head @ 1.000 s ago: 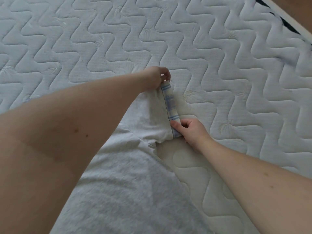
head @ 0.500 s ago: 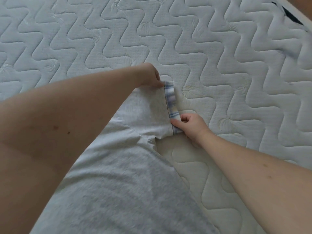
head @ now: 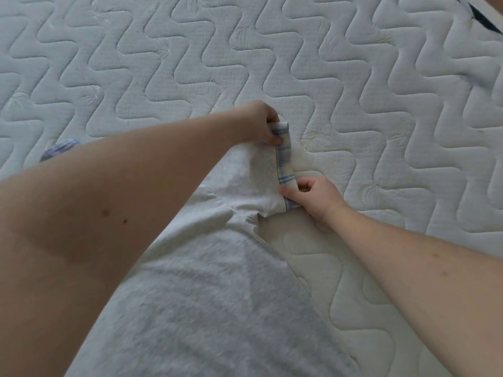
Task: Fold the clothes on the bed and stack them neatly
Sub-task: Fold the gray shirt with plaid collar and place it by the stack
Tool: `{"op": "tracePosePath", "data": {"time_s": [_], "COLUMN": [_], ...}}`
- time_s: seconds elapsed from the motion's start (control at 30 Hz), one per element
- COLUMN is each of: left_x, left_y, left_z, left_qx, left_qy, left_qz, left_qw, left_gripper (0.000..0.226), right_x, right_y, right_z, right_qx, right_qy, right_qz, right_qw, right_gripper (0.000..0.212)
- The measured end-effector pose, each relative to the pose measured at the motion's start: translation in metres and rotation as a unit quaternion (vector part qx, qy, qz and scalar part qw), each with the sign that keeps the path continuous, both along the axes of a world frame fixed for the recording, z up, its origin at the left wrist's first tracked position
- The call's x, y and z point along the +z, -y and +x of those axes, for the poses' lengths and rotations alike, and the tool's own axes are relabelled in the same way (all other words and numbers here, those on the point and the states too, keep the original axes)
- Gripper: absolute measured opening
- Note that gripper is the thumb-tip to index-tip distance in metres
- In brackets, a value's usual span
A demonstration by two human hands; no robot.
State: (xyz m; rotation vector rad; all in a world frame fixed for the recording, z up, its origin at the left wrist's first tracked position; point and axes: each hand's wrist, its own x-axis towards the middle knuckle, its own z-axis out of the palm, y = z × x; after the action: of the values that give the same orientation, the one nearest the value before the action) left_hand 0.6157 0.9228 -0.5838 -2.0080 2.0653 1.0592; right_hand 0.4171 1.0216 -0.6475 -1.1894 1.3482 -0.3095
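Observation:
A light grey T-shirt (head: 206, 308) lies spread on the quilted white mattress (head: 353, 91), its body near me and one short sleeve (head: 253, 180) reaching away. The sleeve ends in a blue-and-white plaid cuff (head: 284, 161). My left hand (head: 262, 126) pinches the far end of that cuff. My right hand (head: 315, 200) pinches the near end with thumb and fingers. The cuff is stretched straight between both hands. My left forearm hides much of the shirt's left side.
A small patch of blue plaid fabric (head: 58, 149) peeks out beside my left arm at the left. The mattress's right edge with dark trim (head: 481, 16) runs across the top right corner. Bare quilted surface surrounds the shirt.
My left hand has taken the far end of the cuff between its fingers and lifted it slightly. The right hand keeps its pinch in the same place.

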Motion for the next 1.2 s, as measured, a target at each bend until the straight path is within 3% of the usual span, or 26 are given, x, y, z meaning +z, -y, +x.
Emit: {"op": "tracePosePath", "data": {"time_s": [0.13,0.2,0.33,0.4,0.5,0.6,0.7,0.87,1.0,1.2], "left_x": [0.007,0.015,0.035,0.046,0.058,0.07,0.078,0.083,0.073,0.031], "left_y": [-0.013,-0.021,-0.045,-0.062,-0.088,-0.121,-0.155,-0.232,-0.296,-0.355], "left_z": [0.011,0.024,0.048,0.059,0.075,0.095,0.119,0.159,0.201,0.247], "left_qx": [0.007,-0.031,-0.094,-0.082,-0.004,0.106,0.211,0.325,0.377,0.418], "left_qy": [-0.029,0.0,0.117,0.113,0.041,-0.057,-0.192,-0.321,-0.306,-0.184], "left_qz": [-0.063,-0.073,-0.117,-0.131,-0.146,-0.138,-0.138,-0.181,-0.202,-0.123], "left_qw": [0.998,0.997,0.982,0.981,0.988,0.983,0.949,0.871,0.85,0.881], "left_gripper": [0.041,0.04,0.018,0.013,0.02,0.013,0.018,0.026,0.031,0.046], "right_x": [0.003,0.003,0.01,0.02,0.04,0.069,0.101,0.131,0.13,0.104], "right_y": [-0.002,-0.002,-0.002,-0.004,-0.017,-0.049,-0.088,-0.155,-0.199,-0.24], "right_z": [0.002,0.002,0.005,0.009,0.02,0.049,0.09,0.153,0.192,0.225], "right_qx": [-0.021,-0.018,0.011,0.028,0.046,0.025,0.039,0.099,0.137,0.213], "right_qy": [0.012,0.009,-0.031,-0.068,-0.094,-0.144,-0.119,-0.079,-0.107,-0.144], "right_qz": [0.0,-0.013,-0.039,-0.051,-0.101,-0.222,-0.323,-0.396,-0.424,-0.4], "right_qw": [1.0,1.0,0.999,0.996,0.989,0.964,0.938,0.909,0.889,0.88], "right_gripper": [0.023,0.025,0.045,0.05,0.039,0.035,0.031,0.029,0.028,0.02]}}
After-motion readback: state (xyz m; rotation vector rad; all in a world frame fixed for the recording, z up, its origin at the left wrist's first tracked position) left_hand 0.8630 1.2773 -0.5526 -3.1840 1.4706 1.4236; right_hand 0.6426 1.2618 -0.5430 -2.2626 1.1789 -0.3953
